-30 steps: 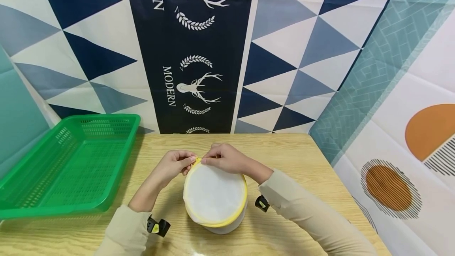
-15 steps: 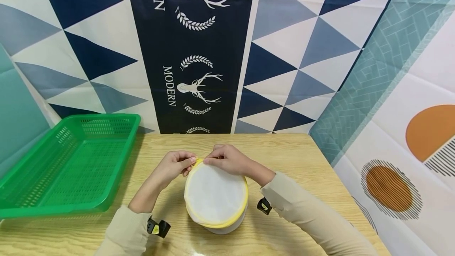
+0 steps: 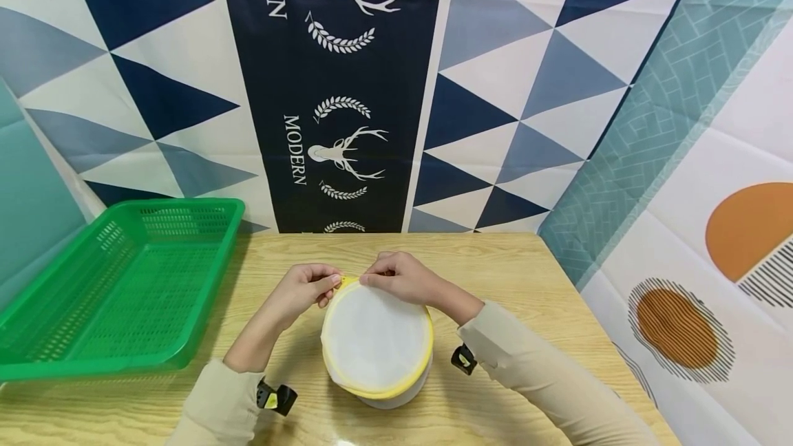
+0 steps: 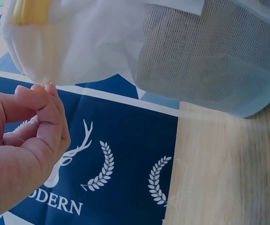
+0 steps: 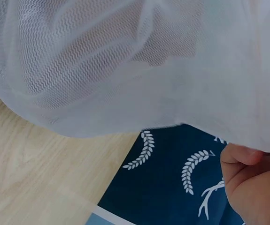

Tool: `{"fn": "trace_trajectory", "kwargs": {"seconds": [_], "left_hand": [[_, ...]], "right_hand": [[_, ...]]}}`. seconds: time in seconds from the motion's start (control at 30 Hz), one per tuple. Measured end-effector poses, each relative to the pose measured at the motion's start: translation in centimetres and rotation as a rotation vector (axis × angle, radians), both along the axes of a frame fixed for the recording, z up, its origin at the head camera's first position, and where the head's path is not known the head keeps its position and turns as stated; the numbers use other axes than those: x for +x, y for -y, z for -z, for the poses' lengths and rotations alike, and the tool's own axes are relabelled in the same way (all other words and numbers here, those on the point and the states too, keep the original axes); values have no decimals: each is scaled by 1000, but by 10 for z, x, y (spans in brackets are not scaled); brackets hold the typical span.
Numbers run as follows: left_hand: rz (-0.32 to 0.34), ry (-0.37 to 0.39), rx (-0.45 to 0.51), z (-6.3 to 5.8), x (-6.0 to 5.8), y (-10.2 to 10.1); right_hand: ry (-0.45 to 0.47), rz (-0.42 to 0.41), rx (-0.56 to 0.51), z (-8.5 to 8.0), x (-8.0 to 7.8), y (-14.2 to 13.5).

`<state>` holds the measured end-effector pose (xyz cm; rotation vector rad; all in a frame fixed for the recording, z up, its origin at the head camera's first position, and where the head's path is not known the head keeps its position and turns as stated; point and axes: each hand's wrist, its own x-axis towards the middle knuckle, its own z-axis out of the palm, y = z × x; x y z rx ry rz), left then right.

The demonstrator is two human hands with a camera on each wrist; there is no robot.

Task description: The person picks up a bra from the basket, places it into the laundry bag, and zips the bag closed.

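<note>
A round white mesh laundry bag (image 3: 376, 339) with a yellow zipper band (image 3: 383, 392) around its top stands upright on the table. At the rim's far left, my left hand (image 3: 303, 292) pinches the yellow edge between thumb and fingers. My right hand (image 3: 401, 278) pinches the same rim a little further right; what lies under its fingertips is hidden. In the left wrist view, the fingertips of the left hand (image 4: 34, 126) meet the bag's upper edge. The right wrist view has the bag's mesh side (image 5: 111, 70) filling the top, with the right hand (image 5: 254, 180) at lower right.
A green plastic basket (image 3: 207, 294) with perforated sides stands left of the hands. The wood-grain table (image 3: 508, 274) ends at a patterned cloth backdrop (image 3: 353, 88). Another patterned cloth (image 3: 688, 260) borders the right side.
My right hand has slid a short way to the right along the rim, away from the left hand. The left hand holds its place, and the bag has barely shifted.
</note>
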<state>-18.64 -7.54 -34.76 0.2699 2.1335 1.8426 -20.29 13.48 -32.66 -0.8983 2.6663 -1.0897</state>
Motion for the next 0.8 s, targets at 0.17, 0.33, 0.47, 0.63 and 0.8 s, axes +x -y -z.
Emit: {"fn": "trace_trajectory", "kwargs": {"seconds": [0.17,0.33,0.47,0.63,0.8], "left_hand": [[6,-16,-7,-2,0,-1],[16,-28,-7,-3,0,-1],[9,-21,-9,-2,0,-1],[8,-19,-10,-2,0,0],[12,-22,-8,-3,0,-1]], "right_hand": [[-28,-15,48,-2,1,4],[-19,-40,50,-1,1,7],[-15,-38,40,-2,2,7],[-25,-37,32,-3,3,7],[-39,-45,12,-2,3,6]]}}
